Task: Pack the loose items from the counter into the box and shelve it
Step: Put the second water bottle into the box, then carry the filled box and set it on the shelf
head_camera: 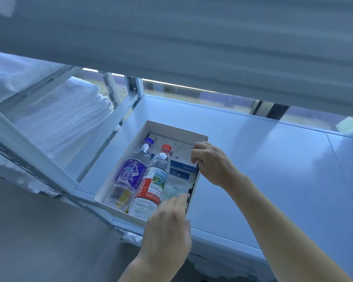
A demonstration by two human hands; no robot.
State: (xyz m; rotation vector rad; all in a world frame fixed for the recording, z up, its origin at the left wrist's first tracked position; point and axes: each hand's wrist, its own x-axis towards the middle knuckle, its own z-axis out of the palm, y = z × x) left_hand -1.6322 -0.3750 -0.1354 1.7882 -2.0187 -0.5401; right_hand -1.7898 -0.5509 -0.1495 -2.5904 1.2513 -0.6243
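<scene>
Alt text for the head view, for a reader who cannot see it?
Two hands hold the right wall of an open white box on a pale shelf: right hand farther back, left hand at the near corner. Inside lie a purple-labelled bottle, a red-capped bottle and flat packets.

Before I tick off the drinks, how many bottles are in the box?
2, lying side by side in the box: the purple-labelled bottle with a blue cap on the left, the red-capped bottle to its right, over flat packets. Anything smaller beneath them would be hidden.
</scene>
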